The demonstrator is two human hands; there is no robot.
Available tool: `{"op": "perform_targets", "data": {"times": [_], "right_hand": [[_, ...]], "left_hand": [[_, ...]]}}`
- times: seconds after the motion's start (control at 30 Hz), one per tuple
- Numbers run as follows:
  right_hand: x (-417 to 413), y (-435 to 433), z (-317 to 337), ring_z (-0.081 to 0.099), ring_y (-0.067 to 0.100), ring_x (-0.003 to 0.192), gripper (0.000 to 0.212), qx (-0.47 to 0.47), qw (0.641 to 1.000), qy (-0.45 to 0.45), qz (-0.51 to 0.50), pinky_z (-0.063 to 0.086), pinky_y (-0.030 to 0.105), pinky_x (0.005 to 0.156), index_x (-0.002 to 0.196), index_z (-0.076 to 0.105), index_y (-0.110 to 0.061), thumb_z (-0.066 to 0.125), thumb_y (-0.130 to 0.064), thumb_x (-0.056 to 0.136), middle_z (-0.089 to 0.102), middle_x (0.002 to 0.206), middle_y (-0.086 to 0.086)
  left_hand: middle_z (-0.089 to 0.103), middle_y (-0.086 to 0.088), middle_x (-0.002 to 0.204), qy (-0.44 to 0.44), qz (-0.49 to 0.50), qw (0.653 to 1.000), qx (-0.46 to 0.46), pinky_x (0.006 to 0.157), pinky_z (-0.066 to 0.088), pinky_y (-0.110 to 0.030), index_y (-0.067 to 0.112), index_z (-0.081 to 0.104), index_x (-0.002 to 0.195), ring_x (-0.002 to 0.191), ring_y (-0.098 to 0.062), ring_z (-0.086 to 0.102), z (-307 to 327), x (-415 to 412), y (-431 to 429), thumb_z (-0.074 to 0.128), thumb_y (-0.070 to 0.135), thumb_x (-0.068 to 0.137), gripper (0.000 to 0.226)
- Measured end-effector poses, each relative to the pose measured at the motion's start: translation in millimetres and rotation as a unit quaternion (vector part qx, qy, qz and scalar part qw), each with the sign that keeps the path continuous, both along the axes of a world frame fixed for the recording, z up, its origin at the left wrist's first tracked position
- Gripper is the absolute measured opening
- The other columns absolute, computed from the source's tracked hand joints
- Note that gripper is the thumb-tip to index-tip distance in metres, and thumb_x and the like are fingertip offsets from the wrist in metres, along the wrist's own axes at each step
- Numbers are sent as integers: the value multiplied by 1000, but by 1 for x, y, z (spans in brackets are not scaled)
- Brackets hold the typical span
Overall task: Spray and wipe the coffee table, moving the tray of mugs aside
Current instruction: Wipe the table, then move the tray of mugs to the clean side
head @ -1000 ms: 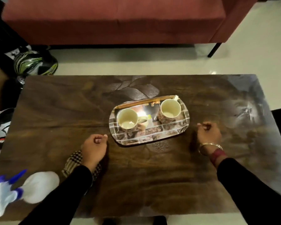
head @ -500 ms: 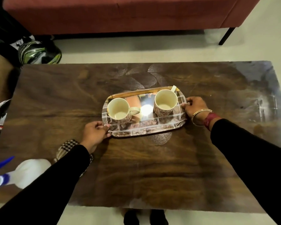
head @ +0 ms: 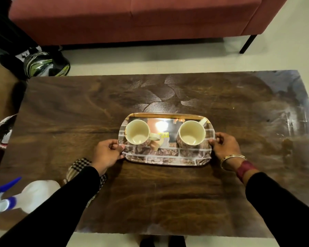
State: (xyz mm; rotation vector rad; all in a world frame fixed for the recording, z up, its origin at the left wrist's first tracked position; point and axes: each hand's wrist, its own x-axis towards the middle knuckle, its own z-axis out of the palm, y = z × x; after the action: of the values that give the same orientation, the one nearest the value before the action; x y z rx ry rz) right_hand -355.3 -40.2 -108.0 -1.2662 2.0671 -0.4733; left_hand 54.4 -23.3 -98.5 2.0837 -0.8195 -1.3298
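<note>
Both hands on the tray, mid coffee table

Left hand (head: 108,154) is curled round the 9 o'clock edge of the tray (head: 166,160), right hand (head: 225,147) round the 3 o'clock edge. Two empty cream mugs (head: 137,131) (head: 191,132) stand side by side on it. Checked cloth (head: 78,166) and white spray bottle (head: 37,195) lie toward 8 o'clock on the coffee table (head: 78,107).

floor (head: 168,57): pale, glossy — sofa (head: 132,18): red, black leg, beyond table — helmet (head: 46,65): on floor, left
</note>
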Motion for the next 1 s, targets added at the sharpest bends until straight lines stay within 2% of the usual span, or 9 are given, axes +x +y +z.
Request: {"op": "perform_targets", "data": {"times": [0.1, 0.2, 0.27, 0.33, 0.47, 0.53, 0.7, 0.9, 1.0], "right_hand": [[2, 0, 5, 61, 5, 64, 11, -1, 1000, 3, -19, 44, 22, 68, 98, 77, -20, 76, -17, 87, 65, 68, -16], [3, 3, 13, 68, 20, 80, 23, 8, 1000, 6, -9, 52, 30, 79, 110, 76, -15, 76, -20, 88, 72, 82, 0], [4, 5, 23, 70, 29, 93, 26, 14, 999, 35, 10, 54, 34, 86, 114, 75, -12, 73, -24, 91, 75, 95, 10], [4, 6, 36, 66, 36, 105, 34, -16, 996, 80, 29, 52, 39, 92, 119, 70, -7, 66, -31, 96, 70, 111, 19], [26, 12, 76, 60, 17, 95, 70, -113, 993, 33, 27, 50, 33, 83, 132, 56, -15, 47, -71, 91, 59, 119, 4], [49, 16, 89, 55, 11, 98, 89, -95, 994, 36, 50, 50, 33, 82, 138, 45, -21, 51, -86, 77, 51, 123, -5], [88, 15, 89, 53, 28, 127, 114, -45, 994, 58, 80, 53, 48, 97, 146, 36, -17, 74, -83, 60, 44, 143, 6], [89, 14, 76, 37, 24, 145, 95, -97, 987, 67, 113, 41, 45, 111, 151, 35, -15, 77, -56, 77, 41, 155, 5], [77, 9, 78, 41, 20, 143, 88, -122, 978, 67, 156, 44, 43, 110, 145, 47, -22, 83, -54, 72, 50, 148, 0]], "left_hand": [[51, 3, 62, -14, 12, 1000, 2, 68, 66, -32, 12, 67, 85, 62, -11, 61, 1, -3, 1, 73, 5, 94, 14], [57, 2, 64, -31, 4, 999, 8, 87, 64, -47, 10, 68, 87, 68, -18, 66, 8, -6, 4, 75, 9, 93, 9], [67, -2, 78, -152, -40, 988, -3, 90, 60, -36, 9, 70, 99, 76, -18, 67, 18, -8, 5, 78, 16, 90, 13], [65, -3, 110, -276, -81, 956, -62, 88, 49, -26, 12, 64, 121, 88, -13, 63, 34, -11, 5, 78, 16, 86, 38], [29, 14, 153, -199, -246, 931, -181, 110, 41, -35, 41, 30, 153, 136, -12, 43, 68, -14, -1, 89, 23, 64, 108], [17, 18, 165, -174, -361, 892, -210, 120, 31, -38, 45, 16, 160, 152, -11, 27, 78, -19, -3, 86, 27, 63, 121], [31, 11, 165, -171, -400, 867, -243, 124, 34, -43, 27, 41, 157, 153, -10, 31, 78, -31, -12, 87, 21, 75, 94], [44, 4, 153, -242, -397, 850, -245, 115, 44, -45, 22, 34, 159, 138, -20, 47, 73, -30, -18, 87, 34, 76, 99], [52, 0, 131, -269, -356, 854, -268, 99, 53, -40, 16, 48, 152, 117, -20, 58, 74, -38, -17, 87, 49, 72, 95]]}}
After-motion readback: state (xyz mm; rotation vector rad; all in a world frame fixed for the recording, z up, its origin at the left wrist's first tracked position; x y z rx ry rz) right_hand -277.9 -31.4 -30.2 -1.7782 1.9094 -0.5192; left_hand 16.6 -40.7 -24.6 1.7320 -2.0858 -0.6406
